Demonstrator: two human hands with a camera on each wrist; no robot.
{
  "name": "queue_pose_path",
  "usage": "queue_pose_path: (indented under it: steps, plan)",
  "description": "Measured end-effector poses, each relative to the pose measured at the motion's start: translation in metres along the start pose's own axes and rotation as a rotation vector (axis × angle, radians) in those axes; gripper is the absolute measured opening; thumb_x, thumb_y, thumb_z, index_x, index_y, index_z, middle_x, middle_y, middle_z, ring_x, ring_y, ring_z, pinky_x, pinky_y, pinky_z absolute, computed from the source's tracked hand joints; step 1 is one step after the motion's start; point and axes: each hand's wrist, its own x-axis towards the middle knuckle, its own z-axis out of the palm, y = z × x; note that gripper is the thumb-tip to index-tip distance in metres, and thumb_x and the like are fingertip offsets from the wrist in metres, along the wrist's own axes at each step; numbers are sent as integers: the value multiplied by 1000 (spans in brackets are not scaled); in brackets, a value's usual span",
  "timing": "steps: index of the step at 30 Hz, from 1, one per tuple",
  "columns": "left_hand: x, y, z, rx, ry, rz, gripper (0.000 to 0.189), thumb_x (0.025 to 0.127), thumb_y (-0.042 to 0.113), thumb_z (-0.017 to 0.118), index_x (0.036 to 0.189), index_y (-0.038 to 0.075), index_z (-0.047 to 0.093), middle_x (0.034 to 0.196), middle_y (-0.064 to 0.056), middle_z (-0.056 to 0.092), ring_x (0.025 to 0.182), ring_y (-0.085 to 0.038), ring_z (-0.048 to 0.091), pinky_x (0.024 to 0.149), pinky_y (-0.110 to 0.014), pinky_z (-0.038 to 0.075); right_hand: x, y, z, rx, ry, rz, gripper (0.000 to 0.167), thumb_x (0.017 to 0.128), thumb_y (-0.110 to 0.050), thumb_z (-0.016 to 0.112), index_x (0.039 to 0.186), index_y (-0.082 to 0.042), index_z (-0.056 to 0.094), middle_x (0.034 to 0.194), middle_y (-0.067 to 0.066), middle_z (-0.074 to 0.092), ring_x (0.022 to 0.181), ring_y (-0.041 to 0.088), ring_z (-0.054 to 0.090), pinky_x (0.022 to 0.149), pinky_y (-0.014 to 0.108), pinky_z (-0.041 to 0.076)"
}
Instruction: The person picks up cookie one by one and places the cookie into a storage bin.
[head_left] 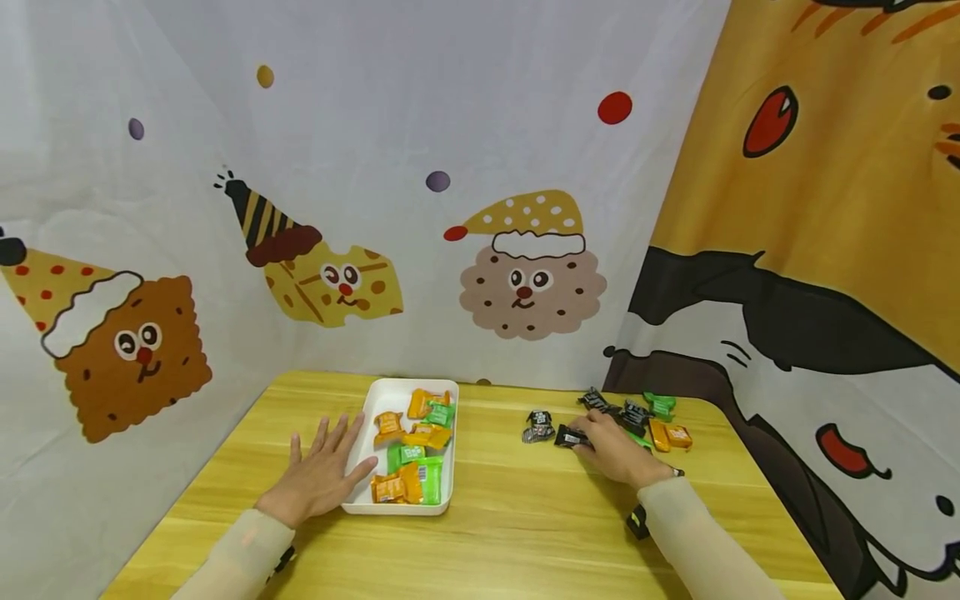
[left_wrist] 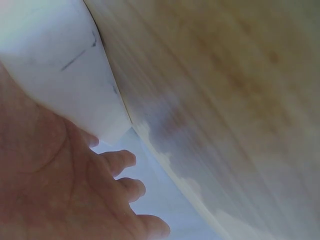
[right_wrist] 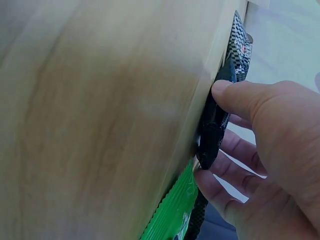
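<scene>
My right hand point(head_left: 615, 450) is low over the right side of the table, its thumb and fingers pinching a black-wrapped candy point(head_left: 567, 437). In the right wrist view the thumb lies along that candy point(right_wrist: 212, 127), and a green wrapper point(right_wrist: 172, 210) shows just below the fingers. My left hand point(head_left: 318, 475) is spread with straight fingers at the left side of a white tray point(head_left: 386, 393), its thumb reaching over the rim. Inside the tray lie several orange candies point(head_left: 388, 426) and green candies point(head_left: 430, 479). The left wrist view shows the palm point(left_wrist: 55, 175) beside the tray's outer wall point(left_wrist: 75, 65).
Around the right hand lie more black candies point(head_left: 634, 415), a green candy point(head_left: 660, 406) and orange candies point(head_left: 670, 435). A checkered black candy point(head_left: 538, 427) sits to its left. Printed cloth point(head_left: 360, 133) hangs behind the wooden table point(head_left: 517, 508).
</scene>
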Motion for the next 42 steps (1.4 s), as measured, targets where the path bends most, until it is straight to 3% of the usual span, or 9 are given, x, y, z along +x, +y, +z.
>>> queue_pose_path:
  steps: [11, 24, 33, 42]
  plan:
    - [1, -1, -2, -2, -17, -6, 92, 120, 66, 48, 189, 14, 15, 194, -29, 12, 179, -63, 1, 131, -96, -8, -4, 0, 3, 2, 4, 10, 39, 114, -17, 78, 150, -2, 73, 140, 16, 71, 133, 39, 71, 110, 58, 64]
    - [1, -4, 2, -56, 26, 21, 95, 119, 69, 51, 189, 16, 16, 193, -32, 15, 178, -65, 3, 130, -96, -9, -7, -3, 4, -7, 31, -14, 39, 114, -18, 78, 150, -2, 72, 135, 12, 71, 124, 32, 73, 104, 54, 66]
    - [-1, 2, -4, 15, -20, -11, 94, 120, 67, 49, 189, 15, 14, 195, -27, 10, 180, -60, -1, 133, -95, -6, -9, -12, 1, 3, 49, -10, 39, 113, -18, 79, 149, -5, 73, 140, 14, 73, 128, 36, 75, 107, 57, 66]
    - [-1, 2, -3, 2, -11, 1, 94, 120, 67, 50, 189, 14, 15, 195, -28, 10, 180, -60, -1, 133, -95, -5, -4, -26, 0, -35, 124, -59, 39, 112, -18, 82, 148, -5, 75, 133, 13, 73, 111, 25, 74, 93, 49, 68]
